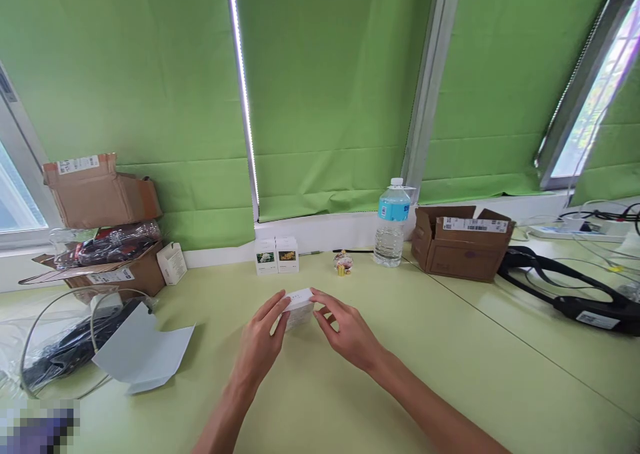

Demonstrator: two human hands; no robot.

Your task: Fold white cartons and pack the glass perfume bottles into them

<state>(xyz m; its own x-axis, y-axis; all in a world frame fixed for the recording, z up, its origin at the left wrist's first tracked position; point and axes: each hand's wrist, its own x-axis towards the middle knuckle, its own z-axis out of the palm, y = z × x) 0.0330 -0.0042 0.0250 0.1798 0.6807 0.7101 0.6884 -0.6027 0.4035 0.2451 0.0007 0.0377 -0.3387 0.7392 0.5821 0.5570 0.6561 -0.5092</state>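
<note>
A small white box (300,315) is upright at the middle of the table, its top facing up with faint print on it. My left hand (263,331) grips its left side, the thumb near the front edge and the fingers along the top. At the opposite corner, the fingertips of my right hand (347,331) touch the top, and the thumb is bent close to the right side. Behind it stand two small white boxes with flower pictures, a white-flower box (267,257) and a yellow-flower box (288,256). A small gold-coloured ornament (343,263) is right of them.
A water bottle (393,227) and an open cardboard box (460,244) stand at the back right, beside a black headset-like band (575,294). To the left are stacked cardboard boxes (105,197), a white carton (172,264), a folded white sheet (147,351) and bagged cables (75,347).
</note>
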